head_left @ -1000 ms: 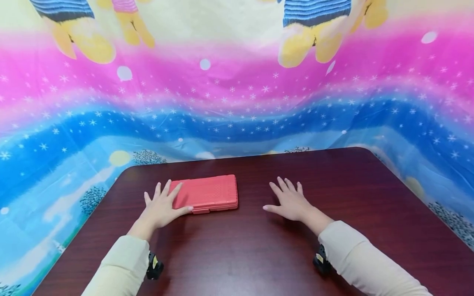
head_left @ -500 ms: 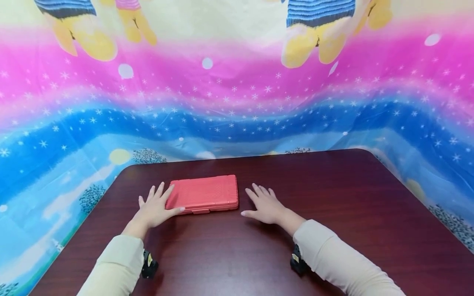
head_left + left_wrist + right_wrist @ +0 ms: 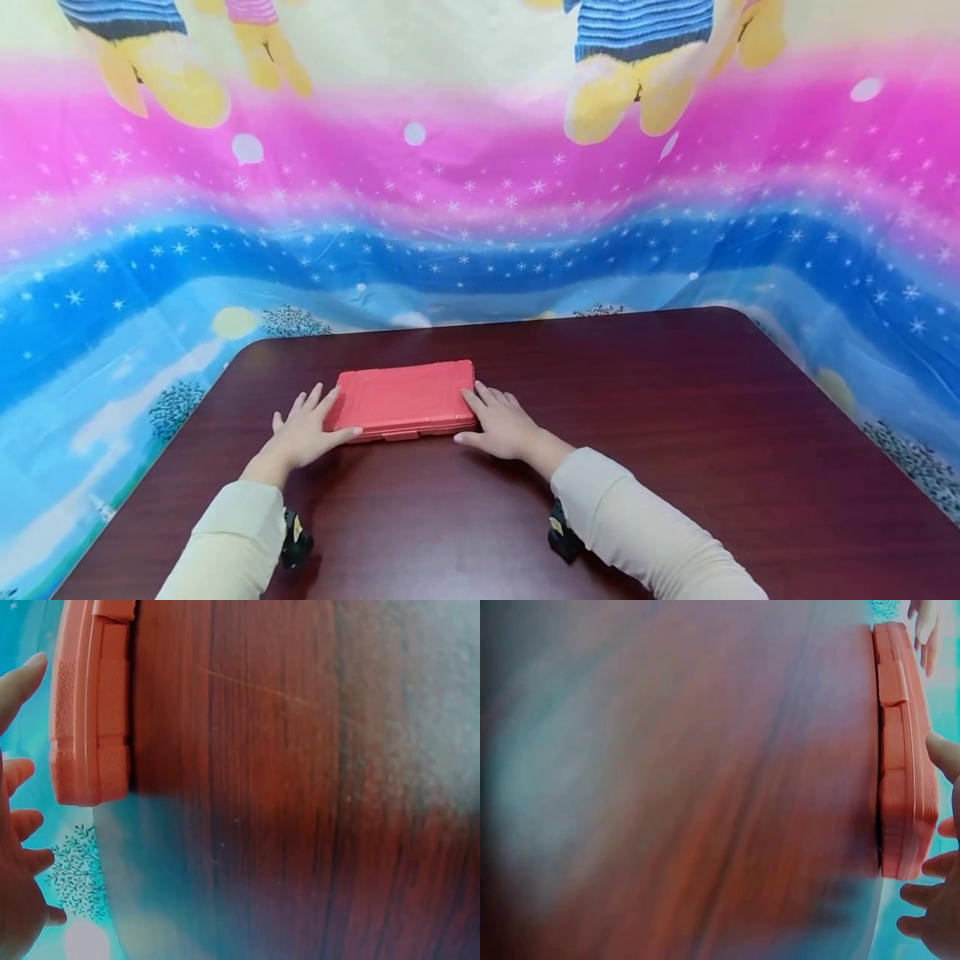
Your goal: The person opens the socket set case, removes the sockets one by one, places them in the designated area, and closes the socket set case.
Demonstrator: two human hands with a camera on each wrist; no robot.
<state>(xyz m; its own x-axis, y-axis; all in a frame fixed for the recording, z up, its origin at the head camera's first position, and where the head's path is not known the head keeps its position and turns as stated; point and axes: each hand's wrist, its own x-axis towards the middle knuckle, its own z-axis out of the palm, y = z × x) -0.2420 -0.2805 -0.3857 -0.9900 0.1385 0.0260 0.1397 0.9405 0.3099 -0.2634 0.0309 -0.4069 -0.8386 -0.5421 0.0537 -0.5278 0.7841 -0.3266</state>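
Note:
A flat red plastic case (image 3: pixel 405 397) lies closed on the dark wooden table, a latch tab on its near edge. At its left end is my left hand (image 3: pixel 298 437), with fingers spread and the thumb reaching along the front edge. My right hand (image 3: pixel 506 425) stands at the right end, its fingers extended and spread by the corner. Whether either hand touches the case is hard to tell. The left wrist view shows the case's side (image 3: pixel 112 712) with the thumb and fingers (image 3: pixel 26 823) near it. In the right wrist view, fingers (image 3: pixel 922 895) lie close to the case's end.
The table (image 3: pixel 675 392) is dark reddish brown with rounded far corners. A colourful printed curtain (image 3: pixel 480 192) hangs behind and around it. Black wrist cameras (image 3: pixel 297 540) sit below both sleeve cuffs.
My right hand has moved left across the table to the right end of the case. My left hand has drawn back slightly to the left, off the case's top.

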